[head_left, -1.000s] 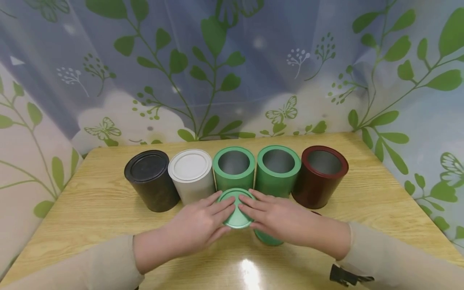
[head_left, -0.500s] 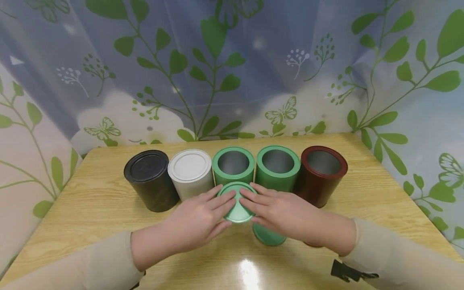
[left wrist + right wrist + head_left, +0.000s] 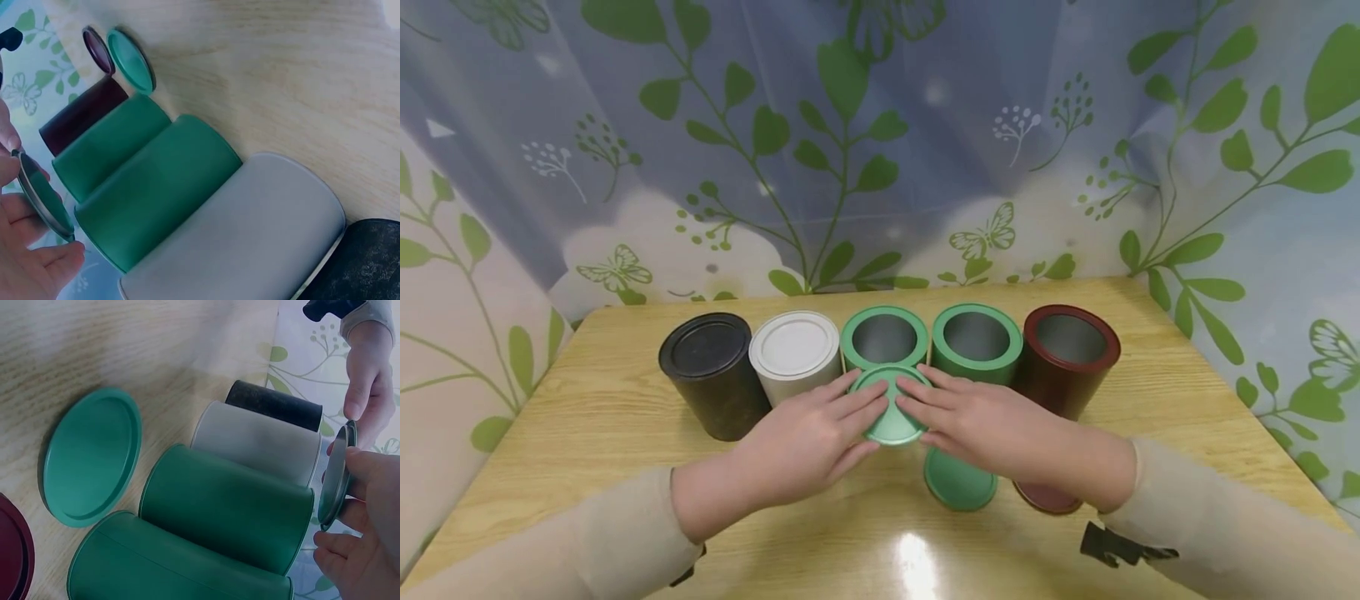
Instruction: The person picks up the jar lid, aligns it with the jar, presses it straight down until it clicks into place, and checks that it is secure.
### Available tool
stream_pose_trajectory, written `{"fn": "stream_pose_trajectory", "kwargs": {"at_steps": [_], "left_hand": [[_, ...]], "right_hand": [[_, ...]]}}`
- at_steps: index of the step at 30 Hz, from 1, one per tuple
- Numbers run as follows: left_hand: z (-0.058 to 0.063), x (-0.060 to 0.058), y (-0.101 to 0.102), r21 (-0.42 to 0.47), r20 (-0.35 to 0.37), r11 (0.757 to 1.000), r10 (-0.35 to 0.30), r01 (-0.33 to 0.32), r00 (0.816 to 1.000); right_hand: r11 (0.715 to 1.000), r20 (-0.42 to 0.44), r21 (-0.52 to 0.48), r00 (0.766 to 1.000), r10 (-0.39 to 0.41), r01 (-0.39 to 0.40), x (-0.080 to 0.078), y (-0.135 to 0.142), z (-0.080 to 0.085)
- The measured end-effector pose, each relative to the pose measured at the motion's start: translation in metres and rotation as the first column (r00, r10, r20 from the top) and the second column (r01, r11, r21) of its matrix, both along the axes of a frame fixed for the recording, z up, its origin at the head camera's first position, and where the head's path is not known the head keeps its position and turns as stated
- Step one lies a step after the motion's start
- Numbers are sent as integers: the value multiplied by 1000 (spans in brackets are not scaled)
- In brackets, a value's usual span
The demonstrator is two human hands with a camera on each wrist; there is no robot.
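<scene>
Leafy backdrop and wood-grain table, with 2 capped cans at the left.
Green leaves and butterflies pattern the cloth. The black can stands upright just beside the white can; at the row's right end, 1 dark red can stands uncapped, its matching dark red lid lying nearer the camera.

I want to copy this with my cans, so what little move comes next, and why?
I'd guess the left hand and right hand should ease the raised green lid forward over the green can beside the white can: they hold it just in front, and that can is open and matches in colour.
</scene>
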State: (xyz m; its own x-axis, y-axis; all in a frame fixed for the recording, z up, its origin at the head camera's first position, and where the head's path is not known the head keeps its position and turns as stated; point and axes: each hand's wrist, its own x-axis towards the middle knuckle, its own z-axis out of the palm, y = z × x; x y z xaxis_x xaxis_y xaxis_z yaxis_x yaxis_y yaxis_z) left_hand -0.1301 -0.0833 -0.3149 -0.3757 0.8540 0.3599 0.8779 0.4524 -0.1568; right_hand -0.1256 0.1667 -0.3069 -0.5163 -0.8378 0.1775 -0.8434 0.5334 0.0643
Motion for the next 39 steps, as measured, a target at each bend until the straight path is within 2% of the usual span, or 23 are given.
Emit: {"fn": "stream_pose_trajectory", "kwargs": {"at_steps": [14, 25, 33, 39], "left_hand": [[6, -23, -1, -60, 114, 998, 6, 1, 994], [13, -45, 1, -114, 219, 993, 31, -6, 975], [11, -56, 1, -139, 233, 990, 52, -20, 971], [11, -62, 2, -151, 213, 988, 56, -24, 975]], "right_hand": [[1000, 117, 12, 993, -18, 16, -20, 2, 3], [1000, 64, -3, 998, -12, 12, -39, 2, 7], [1000, 48, 15, 999, -14, 13, -49, 0, 6], [998, 116, 42, 992, -59, 54, -54, -1, 7]]}}
